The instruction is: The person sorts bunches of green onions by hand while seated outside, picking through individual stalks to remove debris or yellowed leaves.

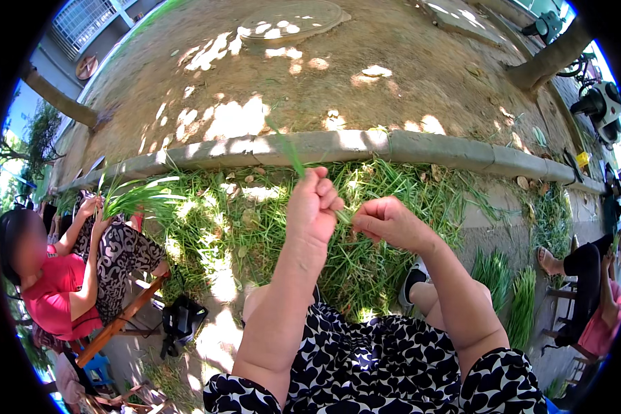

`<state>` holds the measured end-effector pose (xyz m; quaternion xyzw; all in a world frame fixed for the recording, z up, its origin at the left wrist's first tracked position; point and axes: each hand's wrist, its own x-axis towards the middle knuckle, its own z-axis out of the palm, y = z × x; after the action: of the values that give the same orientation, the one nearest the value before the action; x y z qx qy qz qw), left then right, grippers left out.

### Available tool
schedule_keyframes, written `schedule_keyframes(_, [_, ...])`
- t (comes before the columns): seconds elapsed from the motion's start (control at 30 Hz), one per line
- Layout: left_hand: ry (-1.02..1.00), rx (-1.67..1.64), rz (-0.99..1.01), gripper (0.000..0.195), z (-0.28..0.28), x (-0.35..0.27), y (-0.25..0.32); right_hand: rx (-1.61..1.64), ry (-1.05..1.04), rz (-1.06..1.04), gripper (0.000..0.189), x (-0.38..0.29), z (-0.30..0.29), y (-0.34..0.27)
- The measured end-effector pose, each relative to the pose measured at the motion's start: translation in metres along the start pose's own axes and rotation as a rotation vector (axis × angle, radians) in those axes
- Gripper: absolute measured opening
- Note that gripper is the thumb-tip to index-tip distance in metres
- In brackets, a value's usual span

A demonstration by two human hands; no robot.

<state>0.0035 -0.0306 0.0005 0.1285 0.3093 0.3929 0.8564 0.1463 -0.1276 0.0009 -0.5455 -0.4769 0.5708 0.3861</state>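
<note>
My left hand (310,209) is closed in a fist around a small bunch of long, flat green leaves, probably garlic chives (290,150). The leaf tips stick out above the fist and lean up to the left. On the other side, the pale stem ends (344,216) come out towards my right hand (393,222). Its thumb and forefinger pinch at those ends; the fingertips partly hide the contact. Below both hands, a thick layer of loose green leaves and trimmings (362,269) covers the ground between my feet.
Two bundles of green stalks (521,305) lie by my right leg. A concrete kerb (434,150) crosses ahead, with bare soil beyond. At left, a seated person (57,295) holds a leafy bunch; a black bag (183,321) lies nearby. Another person (600,310) sits at right.
</note>
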Motion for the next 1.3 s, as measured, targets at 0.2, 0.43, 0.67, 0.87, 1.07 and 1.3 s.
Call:
schedule_keyframes(0.2, [0.1, -0.096, 0.138, 0.022, -0.004, 0.007, 0.031, -0.631, 0.012, -0.021, 0.02, -0.005, -0.02, 0.041])
schedule_keyframes(0.43, [0.057, -0.132, 0.003, 0.024, -0.011, 0.012, 0.013, -0.91, -0.158, 0.324, 0.025, 0.016, -0.015, 0.15])
schedule_keyframes(0.67, [0.033, -0.124, -0.013, 0.024, -0.01, 0.007, 0.012, -0.849, -0.281, 0.524, 0.04, 0.044, 0.042, 0.277])
schedule_keyframes(0.87, [0.011, -0.091, -0.012, 0.023, -0.016, 0.003, 0.017, -0.807, -0.119, 0.591, 0.05, 0.051, 0.113, 0.312])
schedule_keyframes(1.07, [0.006, -0.09, -0.028, 0.024, -0.009, 0.005, 0.019, -0.002, 0.551, 0.273, 0.017, 0.032, 0.085, 0.326])
schedule_keyframes(1.3, [-0.01, -0.091, -0.043, 0.023, -0.014, 0.004, 0.017, 0.914, 0.481, 0.131, 0.037, 0.023, 0.03, 0.196])
